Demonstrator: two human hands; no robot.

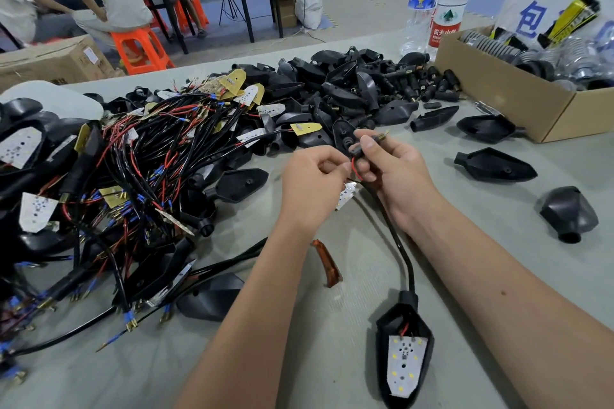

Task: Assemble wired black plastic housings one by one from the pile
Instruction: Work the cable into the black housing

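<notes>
I am at a grey work table (332,335) in a workshop, with people on orange stools (141,48) at another table behind. My right hand (393,173) is curled around a small black connector piece (357,149), thumb on top, with a brass tip (383,135) sticking out past my fingers. My left hand (312,183) is just beside it, fingertips pinching the thin red wire (354,167) that loops between the two hands; a small white LED board (345,196) hangs under them. A black cable (397,242) runs from under my right hand toward the near edge of the table and into a black plastic housing (403,345) lying open side up, with a white LED board (406,365) seated inside it. An amber lens (327,262) lies on the table between my forearms. Toward the left edge sits the big pile of wired boards and housings (133,176), a tangle of black and red wires with blue-sleeved ends. Toward the far edge is a heap of empty black shells and stems (365,86). Near the right edge lie a few loose housings (495,164), beside an open cardboard box (518,100) of parts, with two water bottles (438,0) behind it.
</notes>
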